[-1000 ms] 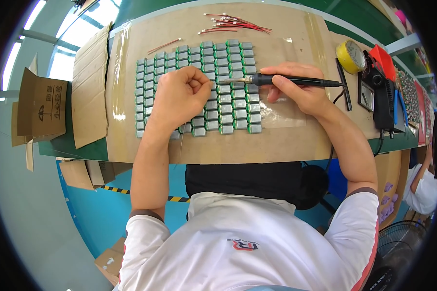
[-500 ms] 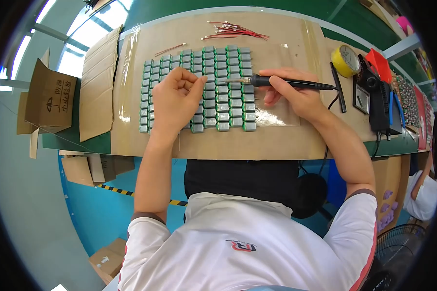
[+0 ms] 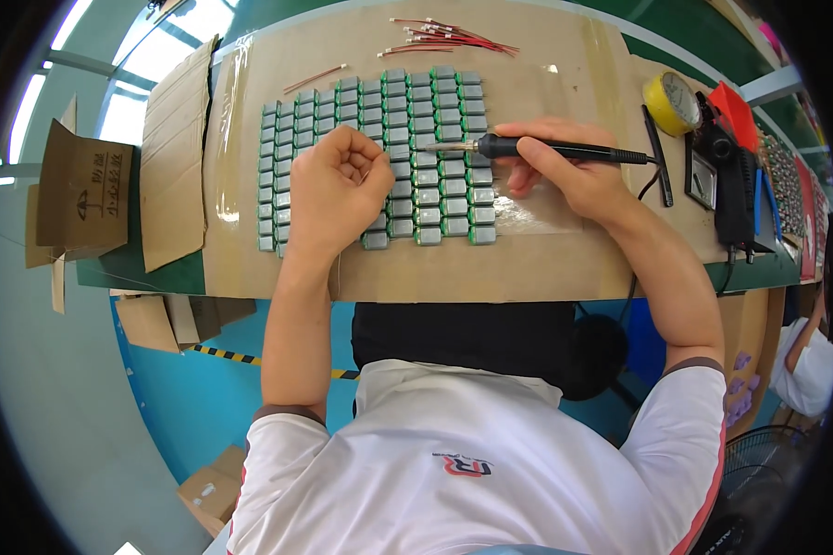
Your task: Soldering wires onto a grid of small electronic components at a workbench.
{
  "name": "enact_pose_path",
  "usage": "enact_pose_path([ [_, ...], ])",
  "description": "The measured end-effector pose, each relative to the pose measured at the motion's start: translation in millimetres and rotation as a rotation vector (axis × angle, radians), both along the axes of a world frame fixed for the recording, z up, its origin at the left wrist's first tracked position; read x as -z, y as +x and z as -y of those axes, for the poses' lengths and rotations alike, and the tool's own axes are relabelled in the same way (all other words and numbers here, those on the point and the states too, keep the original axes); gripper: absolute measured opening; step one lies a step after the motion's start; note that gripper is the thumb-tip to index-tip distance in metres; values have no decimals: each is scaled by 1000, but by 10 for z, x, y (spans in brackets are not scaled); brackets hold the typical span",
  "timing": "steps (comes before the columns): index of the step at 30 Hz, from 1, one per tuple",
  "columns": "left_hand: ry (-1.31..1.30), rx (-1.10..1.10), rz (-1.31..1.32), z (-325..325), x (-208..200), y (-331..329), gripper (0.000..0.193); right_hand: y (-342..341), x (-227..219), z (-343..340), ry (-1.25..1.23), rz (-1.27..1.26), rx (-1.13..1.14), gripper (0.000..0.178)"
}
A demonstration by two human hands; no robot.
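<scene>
Rows of small grey metal blocks with green ends, which look like little motors (image 3: 426, 197), stand side by side on the cardboard-covered table. Over their middle, my left hand (image 3: 342, 185) is closed in a pinch; a thin strand of solder wire (image 3: 339, 270) trails out below it toward the table edge. My right hand (image 3: 565, 171) grips a black soldering iron (image 3: 565, 151) from the right, its metal tip pointing left over the rows, close to the left fingertips. Whether the tip touches a motor I cannot tell.
Red-and-black wires with white connectors (image 3: 444, 35) lie behind the rows, one wire (image 3: 315, 79) apart. At right are yellow tape (image 3: 671, 102), a black stick (image 3: 657, 153) and a black soldering station (image 3: 736, 185). A cardboard box (image 3: 83, 194) stands left.
The view has shifted slightly, moving the table within the picture. Both hands keep their grips; the iron's tip stays near my left fingertips, slightly nearer the front of the rows.
</scene>
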State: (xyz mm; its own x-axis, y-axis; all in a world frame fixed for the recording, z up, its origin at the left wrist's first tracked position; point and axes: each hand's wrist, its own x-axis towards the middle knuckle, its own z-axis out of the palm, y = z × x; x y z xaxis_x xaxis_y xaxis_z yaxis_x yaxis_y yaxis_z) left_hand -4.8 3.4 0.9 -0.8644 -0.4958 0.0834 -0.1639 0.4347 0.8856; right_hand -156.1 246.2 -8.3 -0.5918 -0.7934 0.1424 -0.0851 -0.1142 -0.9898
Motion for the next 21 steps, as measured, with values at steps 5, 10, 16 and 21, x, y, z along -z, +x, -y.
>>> enact_pose_path([
  [5,-34,29,4,15,8,1,5,-9,2,3,11,-32,-6,23],
  [10,-25,7,7,-3,-18,-8,4,-3,1,10,15,-40,-14,23],
  [16,-37,9,41,-16,-16,-21,4,-9,11,8,-3,-47,-19,23],
  [21,-44,11,48,-19,-26,-16,4,-5,9,6,1,-51,-17,22],
])
